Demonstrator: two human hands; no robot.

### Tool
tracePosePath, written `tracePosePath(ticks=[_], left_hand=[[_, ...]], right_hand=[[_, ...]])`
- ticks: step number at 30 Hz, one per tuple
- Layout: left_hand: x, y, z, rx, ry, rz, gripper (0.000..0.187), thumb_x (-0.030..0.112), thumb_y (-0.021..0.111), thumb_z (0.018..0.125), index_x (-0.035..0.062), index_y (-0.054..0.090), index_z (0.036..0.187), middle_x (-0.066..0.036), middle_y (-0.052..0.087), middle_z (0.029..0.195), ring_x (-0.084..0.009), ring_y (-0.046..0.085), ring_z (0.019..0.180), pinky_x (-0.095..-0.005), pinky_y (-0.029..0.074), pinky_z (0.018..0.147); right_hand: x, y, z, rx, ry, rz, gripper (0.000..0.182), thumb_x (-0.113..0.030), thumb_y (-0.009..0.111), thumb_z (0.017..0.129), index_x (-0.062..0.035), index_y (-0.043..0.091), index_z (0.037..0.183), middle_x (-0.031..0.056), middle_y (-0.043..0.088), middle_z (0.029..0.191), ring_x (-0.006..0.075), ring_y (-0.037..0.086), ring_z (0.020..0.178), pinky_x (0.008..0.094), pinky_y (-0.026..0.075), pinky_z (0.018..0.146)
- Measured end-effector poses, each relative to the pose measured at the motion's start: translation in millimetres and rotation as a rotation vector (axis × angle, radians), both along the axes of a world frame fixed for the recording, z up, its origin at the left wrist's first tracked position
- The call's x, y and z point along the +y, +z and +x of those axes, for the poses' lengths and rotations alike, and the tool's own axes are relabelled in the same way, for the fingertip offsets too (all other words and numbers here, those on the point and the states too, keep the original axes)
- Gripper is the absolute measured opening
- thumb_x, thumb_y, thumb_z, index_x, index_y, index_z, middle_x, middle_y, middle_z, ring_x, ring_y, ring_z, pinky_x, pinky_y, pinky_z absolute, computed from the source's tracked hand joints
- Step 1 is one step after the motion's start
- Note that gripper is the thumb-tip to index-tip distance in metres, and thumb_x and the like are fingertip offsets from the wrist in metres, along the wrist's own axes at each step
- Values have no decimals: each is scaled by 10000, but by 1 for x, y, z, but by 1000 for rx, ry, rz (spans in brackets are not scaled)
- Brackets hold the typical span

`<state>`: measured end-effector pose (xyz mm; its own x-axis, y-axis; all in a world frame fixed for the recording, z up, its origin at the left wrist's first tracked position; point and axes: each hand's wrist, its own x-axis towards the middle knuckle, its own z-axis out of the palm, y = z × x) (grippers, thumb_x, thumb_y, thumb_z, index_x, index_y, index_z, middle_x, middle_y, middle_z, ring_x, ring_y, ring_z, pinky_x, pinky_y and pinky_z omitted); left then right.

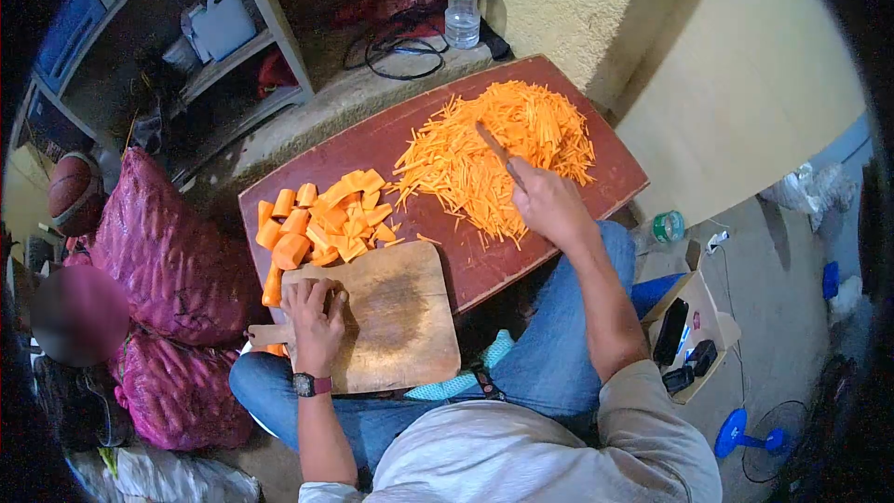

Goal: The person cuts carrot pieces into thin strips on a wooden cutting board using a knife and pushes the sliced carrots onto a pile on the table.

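In my right hand (549, 203) is a knife (500, 151), its blade over a large heap of carrot strips (503, 144). My left hand (315, 312) rests on the left part of a wooden cutting board (396, 317). Its fingers are bent and slightly apart, with nothing visible in them. The board lies across my lap against the table edge, its middle darkly stained. Peeled carrot chunks and slices (326, 214) are piled just beyond it. A longer carrot piece (272, 285) shows beside the board's left corner.
The heaps lie on a low red table (475, 275). Mesh sacks of carrots (172, 251) stand at the left, below a basketball (77, 191). A water bottle (462, 0) and black cable (396, 47) sit on the ledge behind. An open box (712, 326) is at right.
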<state>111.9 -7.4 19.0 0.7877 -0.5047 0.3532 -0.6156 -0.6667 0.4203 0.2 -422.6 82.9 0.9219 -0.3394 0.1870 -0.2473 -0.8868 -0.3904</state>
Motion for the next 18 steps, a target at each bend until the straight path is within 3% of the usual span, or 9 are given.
tracePosePath(ticks=[6,8,9,10,12,13,15,18], left_hand=[[-1,0,0,-8,1,9,181,168,798,913,106,750,1076,-99,644,1074,-353,558,1110,-501,370,1027],[-3,6,-3,16,12,12,176,161,798,912,105,748,1071,-98,644,1073,-348,561,1114,-497,373,1024],[-3,5,-3,16,8,12,176,161,798,912,105,748,1071,-98,644,1073,-348,561,1114,-497,373,1024],[-2,4,-3,10,11,10,179,158,800,909,105,749,1073,-95,645,1073,-342,561,1115,-493,374,1023],[-4,5,-4,3,10,7,181,155,802,907,106,750,1074,-92,646,1072,-336,562,1115,-488,376,1022],[-5,7,-4,-8,10,7,181,154,806,903,108,752,1070,-89,647,1070,-330,563,1115,-484,376,1021],[-5,9,-5,-19,8,9,181,153,810,899,110,754,1066,-86,649,1067,-323,564,1114,-480,377,1020],[-3,5,-2,-34,-11,-4,176,159,815,895,112,759,1055,-83,653,1062,-320,567,1106,-474,377,1018]], right_hand=[[-41,-3,1,-35,-141,52,284,-120,643,983,-28,642,1252,295,730,995,488,736,931,575,578,803],[-57,-14,-1,-253,-138,179,213,-115,602,977,-46,647,1174,293,720,890,547,692,850,631,534,738],[-56,-7,-3,-263,-185,245,189,-117,593,969,-13,670,1106,234,695,811,451,701,746,548,529,702],[-58,-9,-4,-264,-190,244,189,-117,593,969,-13,670,1106,234,695,811,451,701,746,548,529,702],[-65,-15,-3,-402,-190,386,187,-139,609,974,11,674,1065,137,612,743,277,628,688,439,514,681],[-69,-18,-3,-404,-194,385,187,-139,609,974,11,674,1065,137,612,743,277,628,688,439,514,681],[-79,-25,-1,-361,-208,499,182,-148,629,975,22,668,1028,70,553,737,168,546,718,381,483,684],[-90,-33,3,-364,-235,520,166,-158,632,999,-1,679,1030,46,580,715,151,564,642,371,480,614]])
